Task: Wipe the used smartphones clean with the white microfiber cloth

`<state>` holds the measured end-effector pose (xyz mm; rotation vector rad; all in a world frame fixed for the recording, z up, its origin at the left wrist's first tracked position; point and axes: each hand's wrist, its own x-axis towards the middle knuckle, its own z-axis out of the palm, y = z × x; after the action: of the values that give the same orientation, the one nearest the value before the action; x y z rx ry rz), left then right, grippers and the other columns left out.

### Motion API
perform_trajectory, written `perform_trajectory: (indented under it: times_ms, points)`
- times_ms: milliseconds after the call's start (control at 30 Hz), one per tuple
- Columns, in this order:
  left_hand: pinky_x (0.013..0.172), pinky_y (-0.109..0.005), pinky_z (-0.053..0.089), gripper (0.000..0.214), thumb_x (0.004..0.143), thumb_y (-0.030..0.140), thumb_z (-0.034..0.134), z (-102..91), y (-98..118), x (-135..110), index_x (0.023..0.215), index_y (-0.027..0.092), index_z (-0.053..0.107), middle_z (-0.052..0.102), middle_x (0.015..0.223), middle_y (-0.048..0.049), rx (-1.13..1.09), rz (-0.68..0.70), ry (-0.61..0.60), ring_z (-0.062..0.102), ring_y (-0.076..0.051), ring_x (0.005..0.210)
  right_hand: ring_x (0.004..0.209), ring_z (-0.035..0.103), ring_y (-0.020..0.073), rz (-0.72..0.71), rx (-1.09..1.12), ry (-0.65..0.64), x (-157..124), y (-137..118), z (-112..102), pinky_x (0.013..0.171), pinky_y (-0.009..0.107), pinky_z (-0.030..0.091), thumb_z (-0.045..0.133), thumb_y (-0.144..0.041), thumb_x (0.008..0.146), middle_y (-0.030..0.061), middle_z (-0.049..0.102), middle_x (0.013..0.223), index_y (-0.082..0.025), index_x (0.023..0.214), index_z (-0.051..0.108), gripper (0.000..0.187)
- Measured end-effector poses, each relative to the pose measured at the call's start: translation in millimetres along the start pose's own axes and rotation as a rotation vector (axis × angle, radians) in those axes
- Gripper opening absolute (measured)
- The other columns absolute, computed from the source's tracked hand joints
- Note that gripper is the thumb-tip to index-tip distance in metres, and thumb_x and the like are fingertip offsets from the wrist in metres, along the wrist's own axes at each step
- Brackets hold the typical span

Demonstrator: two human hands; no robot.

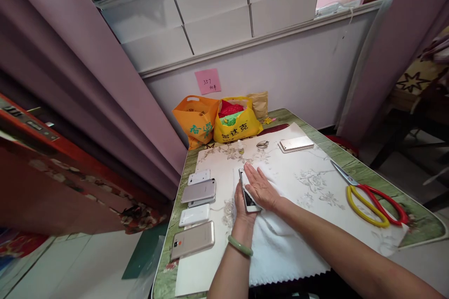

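A white-edged smartphone (251, 206) with a dark screen rests in my left hand (240, 202), tilted screen-up, the fingers closed around its side and back. My right hand (264, 190) lies across the upper part of that phone, fingers long and close together, holding a fold of white cloth (284, 250) against the screen. The rest of this cloth spreads under both forearms and over the table's near edge. A green bangle (240, 245) circles my left wrist. Much of the screen is hidden beneath my right hand.
Several phones, including a gold one (193, 240), line the table's left side. Two stacked phones (296, 144) lie at the back right. Large scissors (368, 201) with red and yellow handles lie right. Orange (196, 119) and yellow (238, 126) bags, glasses (263, 144) and a small bottle (240, 147) stand behind.
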<state>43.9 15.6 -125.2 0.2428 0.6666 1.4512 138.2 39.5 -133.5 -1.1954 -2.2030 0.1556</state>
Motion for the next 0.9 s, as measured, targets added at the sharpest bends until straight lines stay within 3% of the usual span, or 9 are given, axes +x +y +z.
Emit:
perform_trajectory:
  times_ms: [133,367,567,700,800,900]
  points:
    - [0.102,-0.037,0.046,0.039,0.081,0.040,0.063,1.6,-2,-3,0.113,0.017,0.069,0.070,0.119,-0.0120,-0.040,0.038,-0.034,0.060,-0.026,0.120,0.150,0.011,0.0249,-0.076,0.042,-0.043,2,-7,-9,0.121,0.054,0.014,0.029,-0.041,0.102,0.0150,0.016,0.162,-0.011,0.157,0.008,0.066]
    - [0.090,-0.036,0.052,0.034,0.078,0.038,0.064,7.5,-6,0,0.104,0.017,0.071,0.075,0.097,-0.0093,0.022,0.069,0.060,0.069,-0.024,0.099,0.149,0.018,0.0204,-0.028,0.143,-0.118,12,7,-9,0.121,0.050,0.018,0.028,-0.034,0.102,0.0087,0.023,0.161,-0.019,0.156,0.017,0.057]
    - [0.089,-0.035,0.052,0.034,0.073,0.038,0.072,3.5,-8,4,0.100,0.018,0.070,0.074,0.097,-0.0068,0.102,0.096,0.103,0.069,-0.023,0.096,0.149,0.017,0.0211,0.010,0.148,-0.027,6,11,-1,0.121,0.046,0.023,0.028,-0.034,0.102,0.0105,0.020,0.162,-0.016,0.157,0.013,0.060]
    - [0.087,-0.033,0.052,0.030,0.070,0.036,0.077,-4.7,-9,3,0.094,0.020,0.069,0.074,0.095,-0.0039,0.120,0.147,0.163,0.069,-0.020,0.088,0.148,0.016,0.0279,-0.003,0.068,0.146,2,6,-6,0.119,0.053,0.023,0.035,-0.042,0.100,0.0165,0.023,0.160,-0.010,0.156,0.013,0.068]
    - [0.083,-0.030,0.052,0.027,0.072,0.037,0.076,-4.3,-8,1,0.091,0.018,0.069,0.074,0.089,-0.0032,0.090,0.112,0.163,0.068,-0.017,0.081,0.139,0.035,0.0311,0.048,0.039,0.255,0,3,-13,0.113,0.052,0.032,0.042,-0.043,0.097,0.0187,0.044,0.147,-0.011,0.146,0.037,0.059]
    - [0.081,-0.029,0.052,0.026,0.072,0.036,0.077,0.3,-6,-1,0.086,0.016,0.069,0.073,0.084,-0.0031,0.065,0.099,0.155,0.068,-0.016,0.077,0.106,0.060,0.0255,0.140,0.095,0.230,-2,2,-19,0.094,0.041,0.048,0.041,-0.037,0.098,0.0129,0.065,0.113,-0.017,0.121,0.058,0.035]
